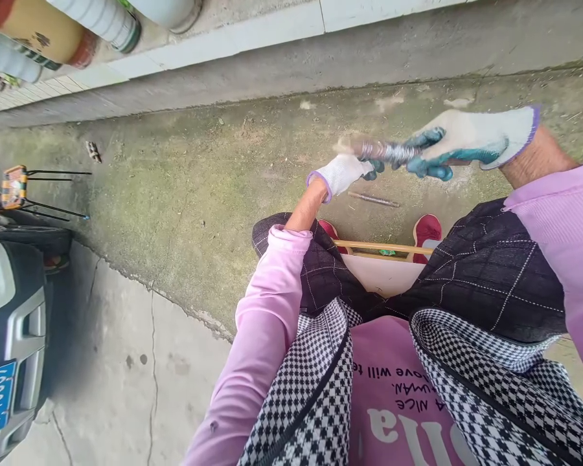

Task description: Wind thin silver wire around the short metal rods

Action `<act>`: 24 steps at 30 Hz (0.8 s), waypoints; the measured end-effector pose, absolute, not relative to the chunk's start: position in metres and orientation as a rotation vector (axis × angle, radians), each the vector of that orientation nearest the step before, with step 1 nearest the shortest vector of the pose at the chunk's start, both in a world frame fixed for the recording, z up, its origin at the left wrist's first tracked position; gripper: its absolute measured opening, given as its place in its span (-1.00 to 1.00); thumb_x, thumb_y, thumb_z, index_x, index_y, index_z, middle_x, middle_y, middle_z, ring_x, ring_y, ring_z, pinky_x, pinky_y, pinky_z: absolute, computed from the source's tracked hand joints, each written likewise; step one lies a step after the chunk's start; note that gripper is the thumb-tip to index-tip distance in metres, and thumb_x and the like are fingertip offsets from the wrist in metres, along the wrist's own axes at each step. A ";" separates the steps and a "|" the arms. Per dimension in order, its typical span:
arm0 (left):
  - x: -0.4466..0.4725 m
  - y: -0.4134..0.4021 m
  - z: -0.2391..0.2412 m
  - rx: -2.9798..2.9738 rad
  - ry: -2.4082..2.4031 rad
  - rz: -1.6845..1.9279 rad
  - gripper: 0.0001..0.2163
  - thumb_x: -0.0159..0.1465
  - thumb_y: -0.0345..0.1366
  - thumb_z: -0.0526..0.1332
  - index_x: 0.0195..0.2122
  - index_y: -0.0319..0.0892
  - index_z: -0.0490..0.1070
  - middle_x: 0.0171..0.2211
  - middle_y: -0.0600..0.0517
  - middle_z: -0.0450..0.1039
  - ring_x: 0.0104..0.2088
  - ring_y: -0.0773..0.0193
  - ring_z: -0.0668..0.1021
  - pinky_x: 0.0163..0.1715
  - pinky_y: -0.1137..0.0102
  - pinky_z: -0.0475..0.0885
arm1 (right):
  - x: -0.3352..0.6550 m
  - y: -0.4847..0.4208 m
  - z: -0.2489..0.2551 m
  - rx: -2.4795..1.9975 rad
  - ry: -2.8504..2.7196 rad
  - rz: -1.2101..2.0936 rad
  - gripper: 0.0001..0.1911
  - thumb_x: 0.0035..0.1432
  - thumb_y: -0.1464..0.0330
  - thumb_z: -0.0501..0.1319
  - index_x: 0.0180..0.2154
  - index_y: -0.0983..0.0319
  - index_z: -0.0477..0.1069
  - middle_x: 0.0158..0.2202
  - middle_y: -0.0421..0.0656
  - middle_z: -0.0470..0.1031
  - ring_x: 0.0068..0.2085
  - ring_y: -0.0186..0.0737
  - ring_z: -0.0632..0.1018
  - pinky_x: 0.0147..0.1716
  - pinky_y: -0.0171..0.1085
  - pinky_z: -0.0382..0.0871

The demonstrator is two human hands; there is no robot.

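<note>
Both my hands wear white knit gloves with blue-green coated palms and fingers. My right hand is closed around one end of a stick wound with silvery wire. The stick lies roughly level across the view and is smeared by motion. At its other end, my left hand has its fingers curled in against the stick's underside; its fingertips are partly hidden. On the ground below the hands lies a thin, dark rod, apart from both of them.
My red shoes stand on mossy concrete, by a light-brown bar between my legs. A low ledge carries several pots. At left are a small woven chair and a parked car.
</note>
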State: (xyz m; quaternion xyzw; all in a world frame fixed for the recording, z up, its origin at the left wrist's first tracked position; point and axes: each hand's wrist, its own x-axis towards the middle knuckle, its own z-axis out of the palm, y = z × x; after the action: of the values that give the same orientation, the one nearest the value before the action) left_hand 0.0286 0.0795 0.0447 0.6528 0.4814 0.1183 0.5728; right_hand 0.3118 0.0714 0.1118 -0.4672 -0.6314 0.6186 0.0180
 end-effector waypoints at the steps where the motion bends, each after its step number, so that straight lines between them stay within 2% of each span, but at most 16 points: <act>1: 0.027 0.080 0.046 1.548 1.140 0.279 -0.84 0.41 -0.42 0.39 -0.32 -0.09 0.69 -0.21 -0.03 0.80 -0.09 0.11 0.76 0.11 0.20 0.67 | 0.310 0.070 0.109 -1.415 -2.086 2.004 -0.58 0.43 0.02 0.70 -0.07 0.18 0.70 -0.36 -0.22 0.57 -0.39 -0.24 0.46 -0.36 -0.20 0.37; 4: 0.025 0.081 0.048 1.583 1.176 0.273 -0.79 0.40 -0.49 0.31 -0.35 -0.08 0.61 -0.32 0.08 0.73 -0.22 0.25 0.60 0.03 0.25 0.60 | 0.298 0.063 0.102 -1.518 -2.327 2.044 -0.77 0.50 0.21 0.59 -0.15 0.20 0.70 -0.40 -0.23 0.53 -0.40 -0.24 0.45 -0.33 -0.18 0.37; 6: 0.025 0.081 0.046 1.602 1.195 0.222 -0.76 0.42 -0.47 0.30 -0.38 -0.05 0.59 -0.38 0.14 0.72 -0.24 0.26 0.55 0.02 0.21 0.58 | 0.289 0.061 0.098 -1.747 -2.434 1.898 -0.82 0.51 0.30 0.52 -0.20 0.21 0.68 -0.44 -0.21 0.49 -0.40 -0.20 0.45 -0.29 -0.13 0.36; 10: 0.026 0.084 0.036 1.613 1.245 0.147 -0.74 0.46 -0.41 0.34 -0.36 0.02 0.68 -0.36 0.17 0.78 -0.09 0.16 0.73 0.12 0.12 0.66 | 0.284 0.072 0.097 -2.101 -2.644 1.355 -0.73 0.57 0.23 0.47 -0.24 0.21 0.65 -0.36 -0.03 0.62 -0.20 0.00 0.61 -0.08 0.01 0.40; 13: 0.026 0.086 0.032 1.535 1.221 0.233 -0.78 0.47 -0.39 0.36 -0.20 0.02 0.81 -0.21 0.10 0.87 -0.04 0.11 0.80 0.20 0.07 0.73 | 0.290 0.086 0.101 -2.189 -2.554 1.040 -0.75 0.60 0.18 0.45 -0.14 0.20 0.64 -0.20 0.06 0.72 -0.01 0.10 0.66 0.08 0.06 0.43; 15: 0.026 0.087 0.035 1.467 1.167 0.299 -0.77 0.45 -0.39 0.37 -0.08 -0.02 0.87 -0.11 0.03 0.92 0.01 0.06 0.83 0.28 0.02 0.76 | 0.293 0.091 0.107 -2.232 -2.414 0.927 -0.74 0.60 0.14 0.49 -0.10 0.18 0.64 -0.19 0.03 0.70 0.01 0.11 0.67 0.11 0.07 0.45; 17: 0.027 0.085 0.040 1.450 1.150 0.308 -0.77 0.41 -0.35 0.42 -0.03 -0.06 0.89 -0.04 -0.05 0.94 0.10 -0.04 0.86 0.32 -0.01 0.76 | 0.295 0.090 0.114 -2.204 -2.203 1.040 -0.73 0.57 0.12 0.54 -0.05 0.17 0.65 -0.23 -0.03 0.66 -0.05 0.07 0.65 0.06 0.04 0.48; 20: 0.029 0.081 0.049 1.490 1.192 0.257 -0.80 0.39 -0.28 0.49 -0.03 -0.08 0.91 0.00 -0.16 0.95 0.21 -0.18 0.89 0.27 -0.01 0.77 | 0.299 0.080 0.123 -1.939 -1.795 1.383 -0.77 0.52 0.24 0.61 -0.01 0.18 0.66 -0.20 -0.09 0.64 -0.21 -0.12 0.55 -0.12 -0.08 0.48; 22: 0.030 0.080 0.050 1.510 1.181 0.238 -0.81 0.41 -0.27 0.46 -0.05 -0.05 0.91 0.04 -0.14 0.95 0.21 -0.13 0.89 0.26 0.04 0.78 | 0.304 0.073 0.124 -1.710 -1.657 1.555 -0.76 0.47 0.27 0.64 -0.05 0.18 0.65 -0.22 -0.14 0.62 -0.28 -0.22 0.48 -0.22 -0.15 0.45; 24: 0.028 0.082 0.047 1.555 1.134 0.247 -0.81 0.43 -0.26 0.43 -0.08 -0.03 0.90 0.06 -0.10 0.94 0.19 -0.06 0.88 0.28 0.11 0.77 | 0.309 0.070 0.120 -1.558 -1.746 1.741 -0.67 0.43 0.15 0.69 -0.10 0.16 0.65 -0.30 -0.18 0.58 -0.31 -0.23 0.46 -0.29 -0.19 0.41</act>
State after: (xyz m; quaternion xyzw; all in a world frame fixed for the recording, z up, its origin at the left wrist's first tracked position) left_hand 0.0283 0.0818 0.0475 0.6610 0.4823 0.1049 0.5652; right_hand 0.3094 0.0703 0.1197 -0.5308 -0.5948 0.5931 0.1125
